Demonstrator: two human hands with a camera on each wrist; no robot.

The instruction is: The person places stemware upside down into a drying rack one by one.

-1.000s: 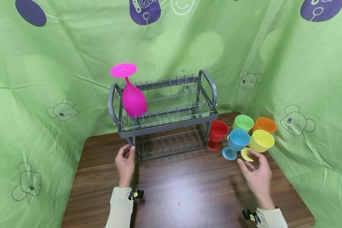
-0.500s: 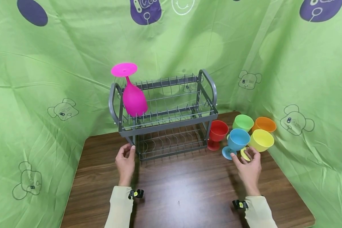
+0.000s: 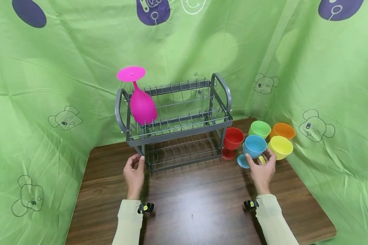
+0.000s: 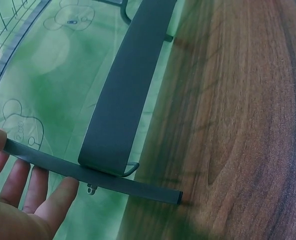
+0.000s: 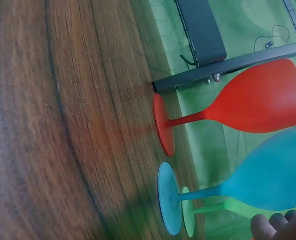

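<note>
My left hand (image 3: 134,173) grips the lower left front leg of a dark grey two-tier dish rack (image 3: 181,133). The left wrist view shows the thumb on one side of the leg (image 4: 118,185) and the fingers on the other. Upside down on the rack's top tier, at its left end, leans a pink goblet (image 3: 142,107). My right hand (image 3: 263,172) has its thumb and curled fingers around the bowl of a blue goblet (image 3: 254,146), whose foot (image 5: 168,199) is at the table. A red goblet (image 5: 262,97) stands upright between the blue one and the rack.
Behind and right of the blue goblet stand a green goblet (image 3: 260,128), an orange goblet (image 3: 283,130) and a yellow goblet (image 3: 281,147), close together. The wooden table (image 3: 190,204) meets green printed cloth (image 3: 89,51) at the back and sides.
My right hand has moved left and forward, from beside the yellow goblet's foot to the blue goblet's bowl. My left hand keeps its place on the rack.
</note>
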